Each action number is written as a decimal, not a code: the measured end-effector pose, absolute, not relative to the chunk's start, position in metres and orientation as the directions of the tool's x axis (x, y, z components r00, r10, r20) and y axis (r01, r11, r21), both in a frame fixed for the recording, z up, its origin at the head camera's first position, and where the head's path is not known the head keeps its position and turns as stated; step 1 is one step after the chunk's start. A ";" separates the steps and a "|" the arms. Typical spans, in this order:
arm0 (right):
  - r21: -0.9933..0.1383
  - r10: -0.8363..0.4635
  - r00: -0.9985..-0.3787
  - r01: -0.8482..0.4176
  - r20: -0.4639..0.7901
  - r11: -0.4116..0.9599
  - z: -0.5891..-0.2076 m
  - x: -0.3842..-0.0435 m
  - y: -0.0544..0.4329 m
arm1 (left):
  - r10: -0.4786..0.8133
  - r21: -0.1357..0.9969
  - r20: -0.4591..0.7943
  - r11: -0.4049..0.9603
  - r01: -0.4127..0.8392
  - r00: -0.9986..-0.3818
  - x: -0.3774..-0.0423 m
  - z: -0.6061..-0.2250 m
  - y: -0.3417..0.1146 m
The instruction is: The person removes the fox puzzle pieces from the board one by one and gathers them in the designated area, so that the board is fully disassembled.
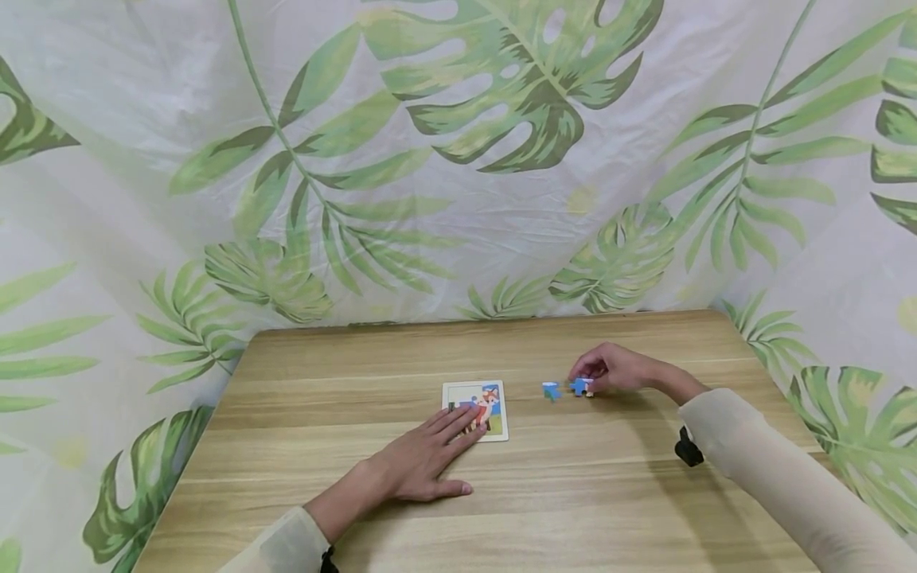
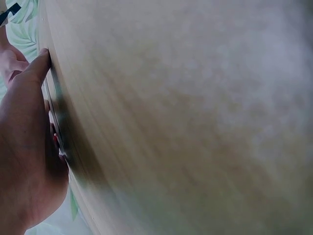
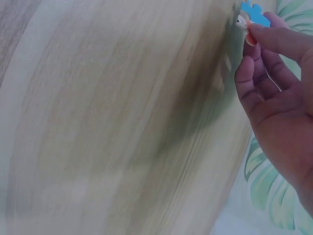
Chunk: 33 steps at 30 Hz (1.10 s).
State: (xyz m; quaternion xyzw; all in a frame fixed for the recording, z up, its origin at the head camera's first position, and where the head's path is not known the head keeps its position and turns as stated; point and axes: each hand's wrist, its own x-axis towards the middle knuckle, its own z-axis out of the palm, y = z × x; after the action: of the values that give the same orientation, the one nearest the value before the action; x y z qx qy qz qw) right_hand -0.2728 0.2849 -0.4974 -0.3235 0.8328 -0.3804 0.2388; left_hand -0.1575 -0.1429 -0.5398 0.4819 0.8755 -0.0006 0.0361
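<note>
Puzzle board (image 1: 458,393) lay partly under the left hand's (image 1: 423,463) extended fingers, presumably for steadying, while the right hand's (image 1: 614,368) fingers pinched a blue piece (image 1: 580,388), a loose piece (image 1: 551,390) lying just beside them.

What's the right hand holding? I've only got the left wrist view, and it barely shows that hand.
Observer: The right hand pinches a blue puzzle piece with some orange and white on it.
Operator: Any other piece on the table?
Observer: Yes, in the head view a blue-and-green piece lies left of the held one.
Operator: What are the fingers of the left hand resting on?
Observer: A white-bordered puzzle board showing an orange animal.
</note>
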 end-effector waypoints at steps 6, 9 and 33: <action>-0.781 -0.723 -0.675 -0.370 -0.146 0.503 -0.501 -0.272 0.285 | 0.846 0.041 -0.057 0.532 0.846 -0.530 -0.158 -0.539 -0.143; -0.770 -0.730 -0.671 -0.397 -0.127 0.499 -0.503 -0.272 0.285 | 0.847 0.057 -0.059 0.531 0.845 -0.528 -0.157 -0.538 -0.144; -0.707 -0.702 -0.710 -0.470 -0.052 0.528 -0.506 -0.268 0.282 | 0.844 0.080 -0.063 0.536 0.841 -0.532 -0.158 -0.538 -0.143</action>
State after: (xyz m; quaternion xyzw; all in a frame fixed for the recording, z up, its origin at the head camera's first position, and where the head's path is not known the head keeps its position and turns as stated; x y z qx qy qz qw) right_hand -0.2677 0.2825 -0.5061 -0.3417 0.8577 -0.3455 0.1679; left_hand -0.1576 -0.1435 -0.5380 0.4814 0.8750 0.0200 0.0468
